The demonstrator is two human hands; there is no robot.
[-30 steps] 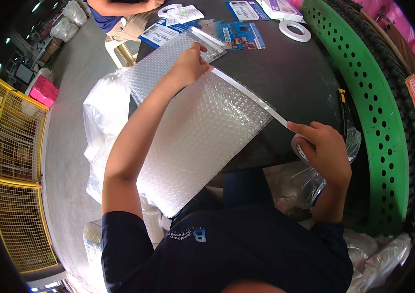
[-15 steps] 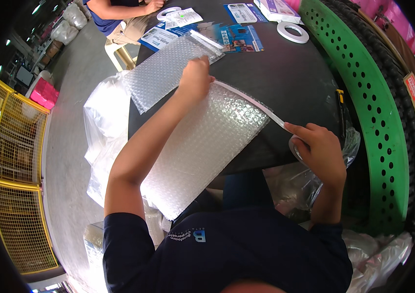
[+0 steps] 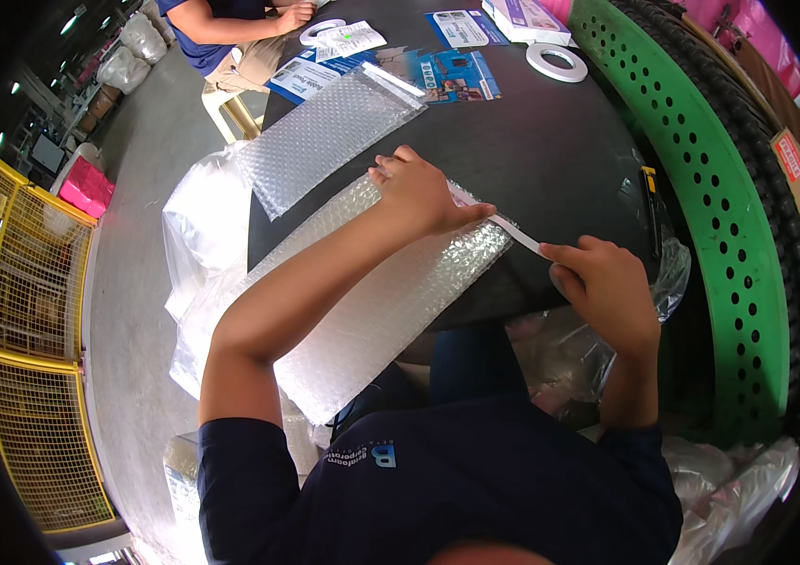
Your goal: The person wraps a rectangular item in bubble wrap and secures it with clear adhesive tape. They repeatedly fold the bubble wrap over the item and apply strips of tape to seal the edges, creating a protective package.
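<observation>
A clear bubble-wrap mailer (image 3: 372,311) lies slanted across the near edge of the black table (image 3: 560,151) and over my lap. My left hand (image 3: 424,193) grips its top edge, thumb along the flap. A thin white liner strip (image 3: 518,235) runs from under that thumb to my right hand (image 3: 607,282), which pinches its free end just off the mailer's right corner. The strip's far part is hidden under my left hand.
A second bubble mailer (image 3: 325,137) lies further back, with blue leaflets (image 3: 456,75) and a white tape roll (image 3: 555,61) beyond. A green perforated panel (image 3: 701,188) curves along the right. Another person (image 3: 231,24) sits at the far side. Plastic bags (image 3: 193,226) and yellow mesh cages (image 3: 14,311) stand to the left.
My left hand has slid along the mailer's top edge toward my right hand, and the mailer has come lower and closer to me. My right hand has stayed about where it was, still holding the strip.
</observation>
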